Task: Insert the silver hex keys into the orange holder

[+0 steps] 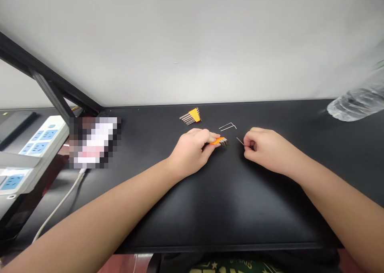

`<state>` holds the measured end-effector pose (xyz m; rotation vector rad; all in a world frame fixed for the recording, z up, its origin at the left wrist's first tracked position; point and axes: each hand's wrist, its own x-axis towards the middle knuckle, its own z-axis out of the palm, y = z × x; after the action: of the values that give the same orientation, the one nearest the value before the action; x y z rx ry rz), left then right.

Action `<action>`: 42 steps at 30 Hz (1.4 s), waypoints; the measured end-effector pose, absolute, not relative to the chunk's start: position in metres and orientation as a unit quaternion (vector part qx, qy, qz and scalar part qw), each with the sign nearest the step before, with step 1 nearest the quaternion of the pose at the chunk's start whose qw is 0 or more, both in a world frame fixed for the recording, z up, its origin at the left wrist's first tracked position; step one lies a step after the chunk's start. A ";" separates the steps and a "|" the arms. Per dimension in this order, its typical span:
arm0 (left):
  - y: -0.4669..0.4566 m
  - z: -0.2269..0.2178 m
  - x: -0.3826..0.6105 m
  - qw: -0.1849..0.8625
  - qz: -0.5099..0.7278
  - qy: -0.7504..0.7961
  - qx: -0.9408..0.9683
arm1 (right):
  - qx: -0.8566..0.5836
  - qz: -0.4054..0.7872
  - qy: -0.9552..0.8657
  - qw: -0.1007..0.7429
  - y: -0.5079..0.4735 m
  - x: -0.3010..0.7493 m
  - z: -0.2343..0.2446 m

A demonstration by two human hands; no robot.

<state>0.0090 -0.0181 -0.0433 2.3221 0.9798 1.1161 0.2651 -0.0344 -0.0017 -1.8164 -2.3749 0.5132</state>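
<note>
My left hand [195, 151] is closed around an orange hex key holder [218, 140], with several metal key ends sticking out on its right side. Across a short gap, my right hand [259, 149] pinches a thin hex key [240, 141] between thumb and fingers; its free end points up and left, apart from the holder. Two loose L-shaped hex keys [229, 125] lie on the black table just beyond and between the hands. Farther back, a second orange holder [194, 115] filled with several hex keys rests near the wall.
On the left, a blurred-out phone-like device [97, 143] has a white cable [61, 207] plugged in. A white power strip [45, 137] stands past a black metal frame [51, 89]. A clear plastic bottle [357, 103] lies at the right back, by the wall.
</note>
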 end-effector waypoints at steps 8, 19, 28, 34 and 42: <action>-0.018 -0.047 0.010 0.200 0.409 0.344 0.821 | -0.484 0.222 -0.821 0.206 -0.047 0.253 0.008; -0.018 -0.046 0.009 0.158 0.408 0.313 0.843 | -0.446 0.131 -0.863 0.199 -0.052 0.248 0.014; -0.021 -0.044 0.015 0.125 0.372 0.253 0.884 | -0.469 0.235 -0.826 0.204 -0.057 0.232 0.013; -0.021 -0.045 0.012 0.149 0.380 0.281 0.869 | -0.501 0.365 -0.744 0.250 -0.056 0.231 0.003; -0.023 -0.044 0.013 0.158 0.392 0.296 0.857 | -0.450 0.280 -0.799 0.285 -0.053 0.233 -0.004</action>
<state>0.0126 -0.0234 -0.0444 2.4506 0.8470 1.1199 0.2328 -0.0533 -0.0041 -1.2044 -2.1359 0.7484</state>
